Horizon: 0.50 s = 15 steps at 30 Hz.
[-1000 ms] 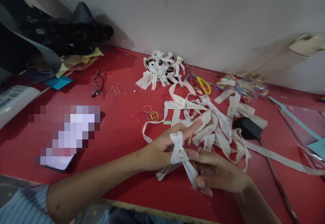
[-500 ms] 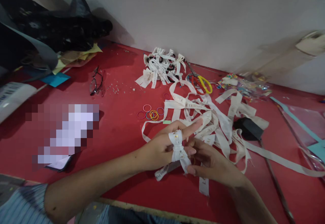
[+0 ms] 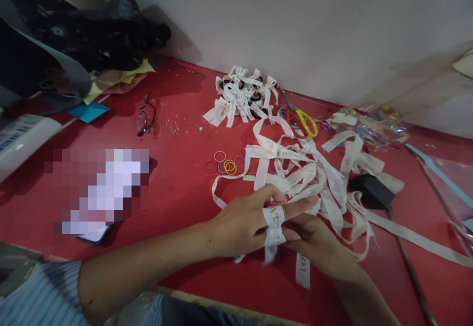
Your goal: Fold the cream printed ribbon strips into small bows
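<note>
Fingers (image 3: 291, 208) of both hands pinch white ribbon (image 3: 274, 227) above the cluttered red table (image 3: 177, 188).

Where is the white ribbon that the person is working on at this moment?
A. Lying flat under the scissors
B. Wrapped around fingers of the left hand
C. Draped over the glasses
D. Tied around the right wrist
B: the white ribbon is looped and cinched around two outstretched fingers of the left hand, while the right hand sits just behind it at the ribbon's tails.
</note>
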### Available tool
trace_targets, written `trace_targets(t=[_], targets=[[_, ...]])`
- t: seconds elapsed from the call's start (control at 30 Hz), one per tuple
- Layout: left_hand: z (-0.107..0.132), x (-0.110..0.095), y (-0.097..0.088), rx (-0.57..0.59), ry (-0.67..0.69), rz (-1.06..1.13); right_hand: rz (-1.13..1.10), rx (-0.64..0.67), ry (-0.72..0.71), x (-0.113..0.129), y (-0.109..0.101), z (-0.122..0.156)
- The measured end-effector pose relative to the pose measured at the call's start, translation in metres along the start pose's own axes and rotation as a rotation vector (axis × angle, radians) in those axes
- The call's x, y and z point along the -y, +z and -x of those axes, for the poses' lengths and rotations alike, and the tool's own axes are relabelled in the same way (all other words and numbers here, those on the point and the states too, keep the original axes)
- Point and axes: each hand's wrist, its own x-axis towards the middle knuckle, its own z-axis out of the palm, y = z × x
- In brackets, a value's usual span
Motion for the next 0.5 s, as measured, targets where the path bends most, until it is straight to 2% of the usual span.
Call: trace_targets(t=[0.17, 0.33, 0.5], targets=[[-0.001, 0.000, 0.001, -0.065, 0.010, -0.029, -0.024, -0.119, 0.016, 0.000, 0.006, -0.002], [-0.001, -0.003, -0.003, -0.034, -0.011, -0.068, 0.016, -0.135, -0.008, 0.010, 0.011, -0.003], [-0.001, -0.002, -0.003, -0.010, -0.019, -0.058, 0.004, -0.233, 0.024, 0.015, 0.015, -0.005]])
